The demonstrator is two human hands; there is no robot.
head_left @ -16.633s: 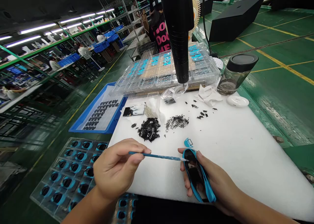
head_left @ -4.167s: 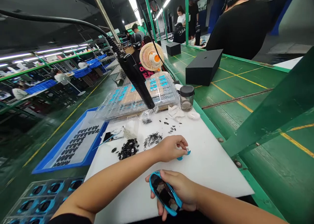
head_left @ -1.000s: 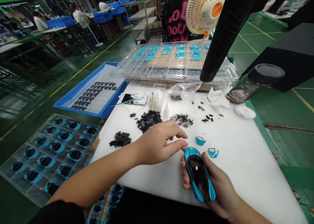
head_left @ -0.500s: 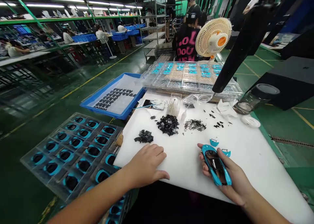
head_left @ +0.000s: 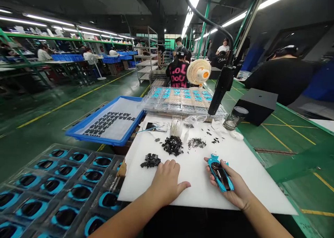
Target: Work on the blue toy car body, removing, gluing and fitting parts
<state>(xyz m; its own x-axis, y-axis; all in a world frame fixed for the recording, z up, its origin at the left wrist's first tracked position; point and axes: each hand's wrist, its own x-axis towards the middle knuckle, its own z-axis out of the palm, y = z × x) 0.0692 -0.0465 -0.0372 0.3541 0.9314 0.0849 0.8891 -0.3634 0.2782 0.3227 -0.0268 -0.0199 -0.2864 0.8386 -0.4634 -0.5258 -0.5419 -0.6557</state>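
Observation:
My right hand (head_left: 235, 188) is wrapped round a bright blue toy car body (head_left: 219, 173) with a dark glossy top, held just above the white foam sheet (head_left: 193, 189). Behind the car, small blue parts (head_left: 214, 156) show on the sheet, partly hidden. My left hand (head_left: 168, 182) rests palm down on the foam, thumb spread out, holding nothing. Its fingertips are close to a small pile of flat black pieces (head_left: 150, 160). Farther back lie a bigger heap of black pieces (head_left: 172, 145) and a scatter of tiny black parts (head_left: 196, 143).
To the left sit a clear tray of blue car bodies (head_left: 59, 171) and a blue tray (head_left: 124, 140) with rows of black pieces. Stacked clear trays (head_left: 177, 107), a fan (head_left: 198, 72), a dark lamp-like arm (head_left: 221, 86) and a glass jar (head_left: 235, 118) stand at the back. People sit beyond.
My view has tilted up and turned right, showing more of the room. The left hand is now nearer the small black pile. The right hand keeps hold of the toy car body.

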